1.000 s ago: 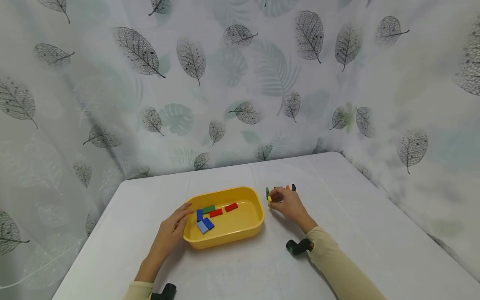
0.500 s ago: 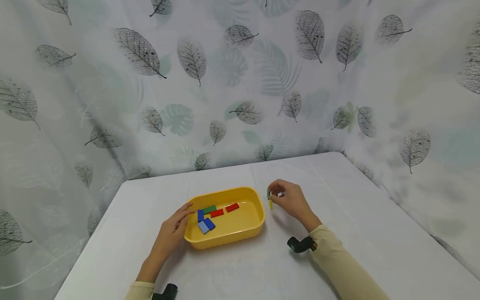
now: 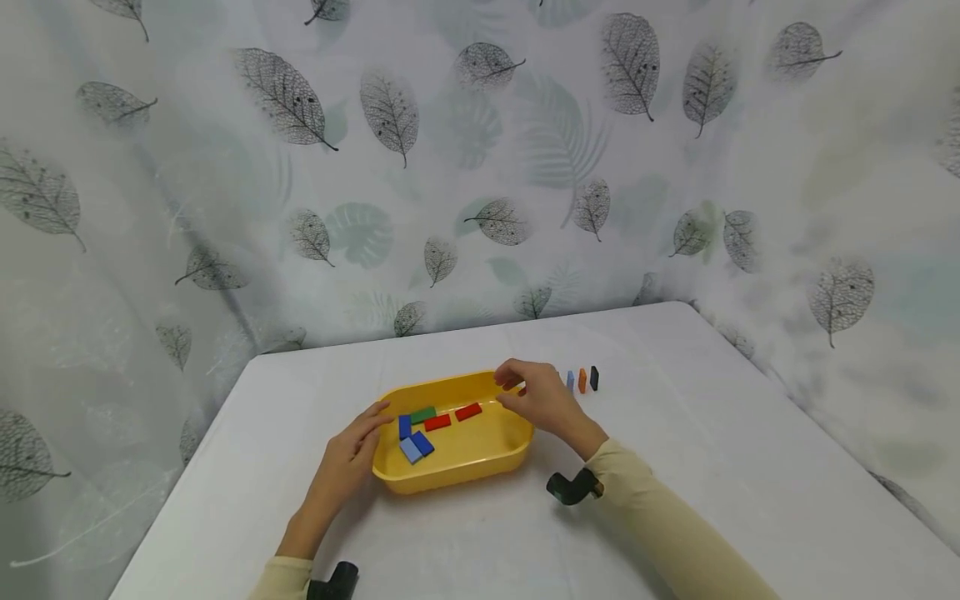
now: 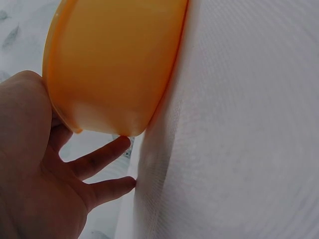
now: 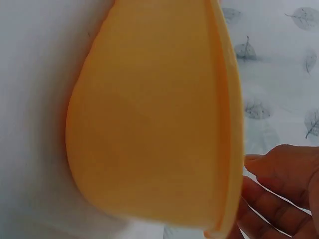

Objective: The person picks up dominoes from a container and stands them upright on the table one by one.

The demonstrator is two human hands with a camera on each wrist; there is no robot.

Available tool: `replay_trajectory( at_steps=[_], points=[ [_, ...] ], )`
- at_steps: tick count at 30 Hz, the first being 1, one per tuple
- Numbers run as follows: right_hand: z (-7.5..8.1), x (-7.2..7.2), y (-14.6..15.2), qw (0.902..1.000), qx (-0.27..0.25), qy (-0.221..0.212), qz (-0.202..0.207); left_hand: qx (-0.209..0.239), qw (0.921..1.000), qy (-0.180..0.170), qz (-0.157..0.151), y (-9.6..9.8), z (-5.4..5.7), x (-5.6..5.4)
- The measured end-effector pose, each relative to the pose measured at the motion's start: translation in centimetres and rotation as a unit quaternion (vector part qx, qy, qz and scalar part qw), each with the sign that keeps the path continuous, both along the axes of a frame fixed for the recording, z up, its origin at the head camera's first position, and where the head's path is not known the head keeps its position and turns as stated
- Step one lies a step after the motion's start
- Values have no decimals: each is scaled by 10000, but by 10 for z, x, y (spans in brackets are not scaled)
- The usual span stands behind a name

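Observation:
A yellow plastic tray (image 3: 450,482) stands on the white table. My left hand (image 3: 347,454) rests at its left end, fingers lying extended over the rim and against the outer wall. In the left wrist view, two straight fingers spread below the tray's side. My right hand (image 3: 543,400) hovers over the tray's far right rim, thumb and fingers bent. A small red domino (image 3: 522,389) partly shows between them, mostly covered. Inside the tray lie two red dominoes (image 3: 468,412), a green one (image 3: 423,414) and several blue ones (image 3: 422,443).
Right of my right hand, a light blue domino (image 3: 570,382), an orange one (image 3: 582,381) and a black one (image 3: 594,378) stand upright in a row. The hand hides part of this row. Behind the table (image 3: 675,417) hangs a leaf-patterned curtain (image 3: 465,167).
From the row of standing dominoes, my right hand has moved left to the tray's rim. The orange and black dominoes are uncovered again. My left hand stays at the tray.

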State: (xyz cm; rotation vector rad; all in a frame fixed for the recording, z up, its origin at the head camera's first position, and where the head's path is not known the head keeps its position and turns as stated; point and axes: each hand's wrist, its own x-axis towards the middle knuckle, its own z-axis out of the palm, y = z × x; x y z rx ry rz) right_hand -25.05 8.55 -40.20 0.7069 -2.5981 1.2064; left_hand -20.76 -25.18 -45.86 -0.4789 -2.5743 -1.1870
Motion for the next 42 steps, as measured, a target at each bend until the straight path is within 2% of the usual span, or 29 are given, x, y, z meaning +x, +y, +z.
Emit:
replay_trajectory(
  at_steps=[12,23,28,34,42],
  points=[
    [-12,-11,-40,9961,545,-359,586,-44,10000,38,1,1,1,0],
    [-22,-18,-60,9863,1320,-798,592,-48,10000,27,4,2,0,1],
    [-26,-19,-62,9802,1773,-674,568,-29,10000,16,10,3,2,2],
    [-30,-18,-64,9684,2373,-533,551,-58,10000,14,17,2,0,2],
    [-31,-15,-68,9546,2955,-191,340,-64,10000,68,-2,1,-1,0]
  ],
)
